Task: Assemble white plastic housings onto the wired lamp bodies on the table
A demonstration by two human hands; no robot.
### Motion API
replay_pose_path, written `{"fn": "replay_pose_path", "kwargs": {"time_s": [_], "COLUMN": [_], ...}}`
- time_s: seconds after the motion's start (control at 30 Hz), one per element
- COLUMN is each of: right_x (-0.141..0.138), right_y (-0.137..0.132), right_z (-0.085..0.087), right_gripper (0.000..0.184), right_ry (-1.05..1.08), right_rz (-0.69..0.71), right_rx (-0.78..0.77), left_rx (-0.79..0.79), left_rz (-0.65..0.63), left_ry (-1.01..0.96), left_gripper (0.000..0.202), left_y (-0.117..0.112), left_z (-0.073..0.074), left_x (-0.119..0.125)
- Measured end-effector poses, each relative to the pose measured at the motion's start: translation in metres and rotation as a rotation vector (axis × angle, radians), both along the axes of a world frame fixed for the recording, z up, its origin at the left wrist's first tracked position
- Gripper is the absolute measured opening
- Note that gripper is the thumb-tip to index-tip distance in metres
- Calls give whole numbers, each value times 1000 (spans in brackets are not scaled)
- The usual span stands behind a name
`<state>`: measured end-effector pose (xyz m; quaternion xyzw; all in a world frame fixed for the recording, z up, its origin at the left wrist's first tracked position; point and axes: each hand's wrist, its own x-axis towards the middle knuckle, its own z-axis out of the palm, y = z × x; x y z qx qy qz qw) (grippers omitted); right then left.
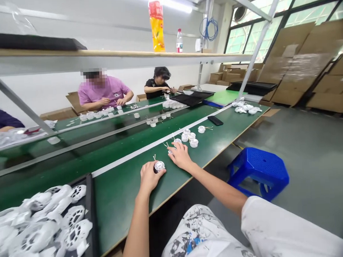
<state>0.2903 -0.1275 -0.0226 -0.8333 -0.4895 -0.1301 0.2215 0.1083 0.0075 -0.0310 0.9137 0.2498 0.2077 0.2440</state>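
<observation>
My left hand [149,177] rests on the green bench, with thumb and fingers closed around a small round white part [159,166] that has thin wires sticking up. Just ahead and to the right, my right hand [180,155] curls its fingers over another wired white part [170,151], mostly hidden beneath them. Beyond that hand sits a loose cluster of the same round parts [193,143], several in number. One more wired part [201,129] lies apart from the cluster, near a flat black object [215,120].
A black tray [92,223] heaped with white slotted covers [34,233] stands at the left. More white pieces [246,108] lie at the bench's far right end. A blue stool [261,166] stands right. An overhead shelf [114,53] holds bottles. Co-workers sit opposite.
</observation>
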Motion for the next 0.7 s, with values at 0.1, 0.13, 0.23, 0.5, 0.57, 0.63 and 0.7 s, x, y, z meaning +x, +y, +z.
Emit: {"fn": "replay_pose_path", "kwargs": {"time_s": [0.1, 0.13, 0.23, 0.5, 0.57, 0.63, 0.7], "right_x": [19, 28, 50, 44, 54, 81, 125], "right_y": [9, 11, 13, 19, 31, 55, 91], "right_z": [9, 12, 20, 25, 33, 47, 62], "right_gripper": [56, 56, 51, 53, 52, 53, 54], "right_ry": [-41, -48, -61, -107, -98, -78, -55], "right_rz": [-34, -29, -12, 23, 75, 135, 193], "right_rx": [-23, -42, -102, -114, -112, -120, -141], "left_rx": [8, 12, 15, -20, -33, -51, -79], "left_rz": [-1, 2, 17, 24, -6, -62, -133], "left_ry": [13, 15, 22, 62, 71, 93, 99], "left_gripper": [44, 44, 45, 46, 48, 51, 64], "left_y": [-11, -14, -20, -17, -10, 1, 23], "left_z": [2, 2, 6, 18, 18, 17, 17], "left_x": [-17, -20, -22, 6, 29, 57, 86]}}
